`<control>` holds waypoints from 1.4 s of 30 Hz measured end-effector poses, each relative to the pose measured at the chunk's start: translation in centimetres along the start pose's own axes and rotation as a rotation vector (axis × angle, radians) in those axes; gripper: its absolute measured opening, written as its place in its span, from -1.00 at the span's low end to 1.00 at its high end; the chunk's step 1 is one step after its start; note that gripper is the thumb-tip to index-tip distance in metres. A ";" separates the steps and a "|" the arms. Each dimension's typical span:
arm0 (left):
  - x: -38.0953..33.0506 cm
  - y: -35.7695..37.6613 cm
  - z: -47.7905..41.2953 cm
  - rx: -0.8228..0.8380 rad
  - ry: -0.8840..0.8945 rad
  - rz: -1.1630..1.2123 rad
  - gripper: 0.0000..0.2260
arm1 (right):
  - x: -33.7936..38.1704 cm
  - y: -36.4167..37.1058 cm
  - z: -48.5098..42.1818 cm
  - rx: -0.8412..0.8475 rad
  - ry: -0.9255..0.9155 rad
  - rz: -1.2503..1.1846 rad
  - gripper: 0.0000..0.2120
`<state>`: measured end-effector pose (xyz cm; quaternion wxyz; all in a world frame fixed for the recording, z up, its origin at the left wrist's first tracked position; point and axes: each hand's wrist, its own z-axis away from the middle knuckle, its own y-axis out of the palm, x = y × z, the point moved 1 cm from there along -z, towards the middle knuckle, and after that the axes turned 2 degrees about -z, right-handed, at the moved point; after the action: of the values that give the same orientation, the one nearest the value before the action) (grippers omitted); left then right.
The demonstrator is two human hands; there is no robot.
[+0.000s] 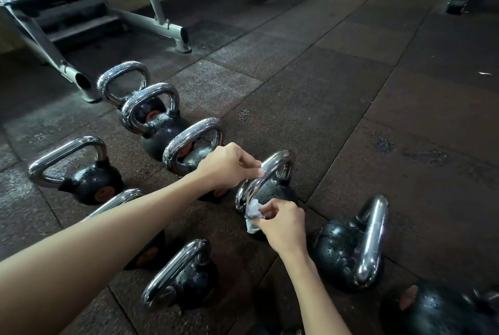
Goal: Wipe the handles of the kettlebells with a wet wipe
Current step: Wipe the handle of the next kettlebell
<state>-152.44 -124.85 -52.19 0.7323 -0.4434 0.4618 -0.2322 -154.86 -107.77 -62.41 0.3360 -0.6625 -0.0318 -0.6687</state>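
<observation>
Left hand (229, 166): clenched, fingers curled, fingertips pinching the upper arc of the handle (280, 159) of the middle kettlebell (275, 194); forearm bare, reaching in from the lower left. Right hand (283, 224): fingers curled, thumb and fingertips pinching a wipe (251, 214) and pressing it to the handle's near lower end, where the loop meets the body. Wipe: pale blue-white, crumpled, damp-looking, one fold hanging below the fingers. Handle: smooth polished chrome, a rounded closed loop of thick bar with bright reflections. Body: black, round, glossy, dotted with droplets. The kettlebell stands upright on the floor (351, 78) at centre, handle uppermost; the top bar's long axis runs from near left to far right, away from the person. Floor: dark speckled rubber tiles with visible seams. Row (159, 129) of three further kettlebells beyond the left hand, receding to the upper left, black bodies, chrome handles with a pebbled, beaded surface, all upright. Left kettlebell (89, 183): upright, smooth chrome handle, orange mark on the body. Near kettlebell (189, 280): upright below the forearms, smooth handle, wet black body. Right kettlebell (340, 256): tipped over toward the right, handle at its right side, bar running near to far. Another black body shows at the bottom right corner, partly cut off. Frame (159, 13): grey painted steel tubing of a gym machine, standing at the upper left.
</observation>
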 end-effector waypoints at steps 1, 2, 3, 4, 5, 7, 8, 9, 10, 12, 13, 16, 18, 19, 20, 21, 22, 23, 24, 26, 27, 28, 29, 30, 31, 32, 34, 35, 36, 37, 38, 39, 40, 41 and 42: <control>0.0 0.0 0.1 -0.009 0.000 -0.002 -0.80 | -0.1 -0.1 -0.2 0.012 -0.001 0.019 -0.81; -0.1 0.0 0.2 -0.013 -0.003 -0.006 -0.79 | -0.1 -0.4 -0.3 0.017 -0.001 0.035 -0.82; -0.2 0.0 0.4 -0.019 -0.003 -0.014 -0.78 | 0.2 -0.8 -0.3 0.002 0.006 0.034 -0.83; -0.3 -0.2 0.6 -0.029 0.006 -0.033 -0.78 | 0.5 -1.6 -0.4 -0.024 0.034 -0.009 -0.82; -0.5 -0.6 1.0 -0.041 0.044 -0.059 -0.77 | 1.1 -2.7 -0.4 -0.046 0.073 -0.125 -0.81; -1.0 -1.7 2.1 -0.038 0.203 -0.110 -0.70 | 2.5 -5.0 -0.4 -0.027 0.142 -0.499 -0.78; -1.4 -2.4 2.8 -0.006 0.288 -0.127 -0.63 | 3.3 -5.9 -0.2 0.022 0.165 -0.652 -0.76; -1.8 -3.1 3.5 0.033 0.355 -0.123 -0.56 | 4.1 -6.4 -0.2 0.083 0.172 -0.728 -0.72; -2.2 -3.7 4.2 0.056 0.405 -0.100 -0.51 | 4.7 -6.7 -0.3 0.143 0.175 -0.742 -0.65; -2.4 -4.3 5.1 0.024 0.458 -0.060 -0.47 | 5.7 -6.4 -0.5 0.221 0.191 -0.748 -0.52; -2.3 -4.4 5.4 -0.018 0.463 -0.070 -0.48 | 6.0 -6.2 -0.7 0.248 0.219 -0.777 -0.51; -1.6 -4.7 5.8 -0.113 0.471 -0.107 -0.52 | 7.2 -5.7 -1.2 0.312 0.258 -0.781 -0.62; -1.2 -4.9 5.9 -0.128 0.477 -0.077 -0.56 | 8.1 -5.1 -1.3 0.326 0.253 -0.726 -0.64; -1.0 -5.0 6.0 -0.147 0.480 -0.066 -0.57 | 8.4 -4.8 -1.2 0.330 0.261 -0.733 -0.61; -0.9 -5.1 6.1 -0.179 0.485 -0.056 -0.59 | 8.7 -4.6 -1.2 0.340 0.270 -0.762 -0.58; -0.8 -5.3 6.1 -0.211 0.487 -0.044 -0.61 | 9.0 -4.5 -1.1 0.355 0.275 -0.796 -0.57; -0.9 -5.5 6.1 -0.242 0.484 -0.041 -0.63 | 9.3 -4.6 -1.1 0.379 0.262 -0.816 -0.60; -0.9 -5.7 6.0 -0.269 0.474 -0.055 -0.65 | 9.5 -4.8 -1.0 0.408 0.238 -0.807 -0.66; -0.9 -5.9 5.9 -0.286 0.457 -0.088 -0.67 | 9.6 -5.0 -1.0 0.423 0.209 -0.763 -0.72; -0.6 -6.2 5.7 -0.278 0.403 -0.161 -0.72 | 9.2 -5.4 -1.3 0.304 0.162 -0.591 -0.82; -0.4 -6.2 5.7 -0.265 0.374 -0.182 -0.75 | 8.7 -5.6 -1.6 0.142 0.163 -0.486 -0.85; -0.2 -6.1 5.6 -0.251 0.348 -0.191 -0.78 | 7.9 -5.6 -1.9 -0.056 0.180 -0.388 -0.85; -0.1 -5.8 5.5 -0.237 0.328 -0.194 -0.81 | 7.2 -5.5 -2.0 -0.210 0.223 -0.307 -0.80; 0.0 -5.6 5.4 -0.222 0.314 -0.199 -0.82 | 6.7 -5.1 -2.0 -0.273 0.274 -0.246 -0.70; 0.0 -5.4 5.3 -0.209 0.312 -0.204 -0.83 | 6.5 -4.5 -2.0 -0.253 0.309 -0.239 -0.60; 0.1 -5.2 5.2 -0.203 0.314 -0.208 -0.83 | 6.4 -3.7 -2.0 -0.198 0.334 -0.265 -0.56; 0.5 -5.1 4.9 -0.192 0.311 -0.205 -0.84 | 6.6 -2.5 -1.9 -0.146 0.345 -0.315 -0.53; 0.6 -5.1 4.7 -0.186 0.311 -0.202 -0.84 | 6.7 -2.1 -2.0 -0.152 0.326 -0.344 -0.58; 0.7 -5.2 4.6 -0.177 0.312 -0.201 -0.83 | 6.7 -2.0 -1.9 -0.166 0.296 -0.375 -0.63; 0.8 -5.3 4.5 -0.164 0.313 -0.198 -0.83 | 6.6 -1.8 -1.8 -0.173 0.270 -0.401 -0.61; 0.8 -5.4 4.5 -0.150 0.312 -0.202 -0.81 | 6.4 -1.6 -1.7 -0.166 0.253 -0.423 -0.47; 0.8 -5.5 4.4 -0.141 0.306 -0.209 -0.79 | 6.1 -1.3 -1.5 -0.145 0.242 -0.450 -0.26; 0.9 -5.6 4.4 -0.134 0.305 -0.214 -0.78 | 5.8 -0.9 -1.4 -0.117 0.239 -0.469 -0.07; 0.9 -5.5 4.4 -0.130 0.311 -0.214 -0.77 | 5.5 -0.5 -1.3 -0.091 0.231 -0.484 0.06; 1.0 -5.5 4.3 -0.127 0.317 -0.209 -0.77 | 5.4 -0.3 -1.3 -0.070 0.227 -0.497 0.12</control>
<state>-147.74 -126.48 -47.13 0.5929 -0.4920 0.5363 -0.3445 -155.58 -110.42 -57.59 0.1397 -0.5665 -0.1325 -0.8012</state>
